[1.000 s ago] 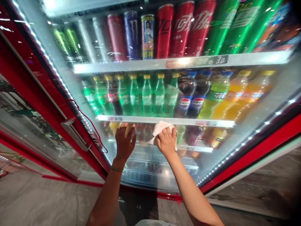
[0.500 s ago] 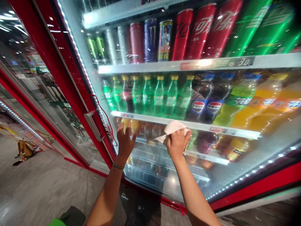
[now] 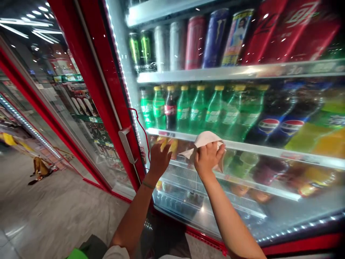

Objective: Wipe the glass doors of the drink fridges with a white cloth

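Note:
A folded white cloth [image 3: 207, 138] is pressed against the glass door [image 3: 185, 212] of a drinks fridge by my right hand [image 3: 208, 158], whose fingers curl over it. To the left, my left hand [image 3: 160, 158] is raised at the glass with fingers spread and nothing in them. It is nearest to the lower left of the door, beside the metal handle [image 3: 127, 145]. Behind the glass stand green bottles [image 3: 198, 109] on the middle shelf, with drink cans [image 3: 215, 37] above. Part of the lower shelf is hidden by my hands.
Red door frame [image 3: 107, 72] runs steeply along the left side. A second glass-fronted fridge [image 3: 88, 108] stands beyond it. Grey floor [image 3: 61, 212] lies at lower left, with a brown object [image 3: 40, 167] on it. A thin red line [image 3: 141, 126] marks the glass near the handle.
The view has turned left, so the fridge and its drinks appear further right and larger. My right hand still holds the cloth on the glass; my left hand stays raised with fingers apart.

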{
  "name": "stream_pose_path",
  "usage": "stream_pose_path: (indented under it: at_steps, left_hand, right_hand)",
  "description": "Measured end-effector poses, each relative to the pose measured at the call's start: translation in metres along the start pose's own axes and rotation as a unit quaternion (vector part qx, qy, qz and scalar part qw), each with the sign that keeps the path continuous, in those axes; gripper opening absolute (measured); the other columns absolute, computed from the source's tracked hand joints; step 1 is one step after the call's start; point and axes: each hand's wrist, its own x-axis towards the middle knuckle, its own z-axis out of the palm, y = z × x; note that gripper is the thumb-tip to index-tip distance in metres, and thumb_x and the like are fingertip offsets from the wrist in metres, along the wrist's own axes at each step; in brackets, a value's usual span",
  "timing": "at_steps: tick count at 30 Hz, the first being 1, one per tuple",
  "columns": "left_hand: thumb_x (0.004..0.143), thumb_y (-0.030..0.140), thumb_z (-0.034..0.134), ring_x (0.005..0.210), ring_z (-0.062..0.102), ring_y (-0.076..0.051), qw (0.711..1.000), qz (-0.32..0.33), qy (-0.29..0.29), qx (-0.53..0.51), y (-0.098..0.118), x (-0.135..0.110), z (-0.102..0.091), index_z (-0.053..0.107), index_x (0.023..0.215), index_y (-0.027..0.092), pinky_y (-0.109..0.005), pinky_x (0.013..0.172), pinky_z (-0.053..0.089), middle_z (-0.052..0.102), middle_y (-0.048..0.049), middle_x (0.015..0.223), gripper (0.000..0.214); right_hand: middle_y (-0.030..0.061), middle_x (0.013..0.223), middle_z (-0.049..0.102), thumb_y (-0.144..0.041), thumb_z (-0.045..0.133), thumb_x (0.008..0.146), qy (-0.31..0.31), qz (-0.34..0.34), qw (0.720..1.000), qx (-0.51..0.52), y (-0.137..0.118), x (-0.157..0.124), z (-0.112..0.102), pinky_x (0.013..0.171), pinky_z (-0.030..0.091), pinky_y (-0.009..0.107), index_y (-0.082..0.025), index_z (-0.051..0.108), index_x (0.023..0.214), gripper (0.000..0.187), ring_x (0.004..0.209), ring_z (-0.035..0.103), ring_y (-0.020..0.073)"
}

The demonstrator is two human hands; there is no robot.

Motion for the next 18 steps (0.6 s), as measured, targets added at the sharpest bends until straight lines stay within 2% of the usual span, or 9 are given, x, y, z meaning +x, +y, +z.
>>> stream_pose_path:
  at_steps: [3,4,9,14,16,18]
  left_hand:
    - [0.099,0.025,0.057,0.133,0.049,-0.029,0.999,0.011,0.028,0.017,-0.034,0.009,-0.016,0.056,0.143,0.022,-0.047,0.115,0.041,0.055,-0.0156,0.137,0.044]
    - [0.099,0.024,0.057,0.133,0.049,-0.028,0.999,0.006,0.041,0.025,-0.046,0.012,-0.021,0.057,0.142,0.022,-0.047,0.116,0.039,0.055,-0.015,0.136,0.043]
    - [0.098,0.022,0.058,0.134,0.049,-0.029,0.997,0.005,0.078,0.028,-0.101,0.019,-0.028,0.062,0.138,0.021,-0.047,0.117,0.038,0.057,-0.0151,0.135,0.04]
    - [0.098,0.017,0.057,0.134,0.052,-0.029,0.996,0.065,0.056,-0.017,-0.141,0.015,-0.025,0.06,0.138,0.023,-0.048,0.113,0.044,0.061,-0.0145,0.134,0.041]
    - [0.097,0.013,0.057,0.133,0.055,-0.028,0.994,0.091,0.046,-0.048,-0.153,0.014,-0.027,0.061,0.136,0.024,-0.046,0.111,0.046,0.064,-0.013,0.132,0.041]
    - [0.096,0.01,0.057,0.131,0.057,-0.027,0.988,0.128,0.042,-0.07,-0.163,0.015,-0.031,0.063,0.131,0.024,-0.045,0.11,0.048,0.067,-0.0108,0.128,0.038]
  right_hand:
    - [0.0063,0.121,0.073,-0.016,0.056,0.086,-0.055,-0.085,0.995,0.01,-0.023,0.001,0.015,0.126,0.019,0.054,-0.026,0.07,0.111,0.03,0.135,0.054,0.0258]
    - [0.0053,0.12,0.073,-0.016,0.056,0.086,-0.064,-0.093,0.994,0.011,-0.028,0.002,0.018,0.127,0.018,0.054,-0.027,0.07,0.11,0.03,0.135,0.054,0.0247]
    - [0.0097,0.123,0.071,-0.018,0.054,0.087,-0.019,-0.008,0.999,-0.028,-0.058,0.011,0.036,0.126,0.016,0.061,-0.022,0.069,0.111,0.029,0.14,0.049,0.0292]
    - [0.0054,0.12,0.074,-0.014,0.054,0.089,-0.042,-0.13,0.991,-0.001,-0.095,0.014,0.055,0.129,0.015,0.05,-0.025,0.07,0.111,0.029,0.139,0.051,0.0223]
    - [0.0059,0.122,0.074,-0.014,0.054,0.089,-0.042,-0.13,0.991,-0.004,-0.105,0.021,0.06,0.129,0.014,0.049,-0.025,0.07,0.113,0.031,0.141,0.05,0.0223]
    - [0.0074,0.125,0.073,-0.014,0.053,0.089,-0.047,-0.101,0.994,-0.015,-0.112,0.027,0.066,0.129,0.012,0.052,-0.024,0.069,0.116,0.033,0.143,0.048,0.0247]
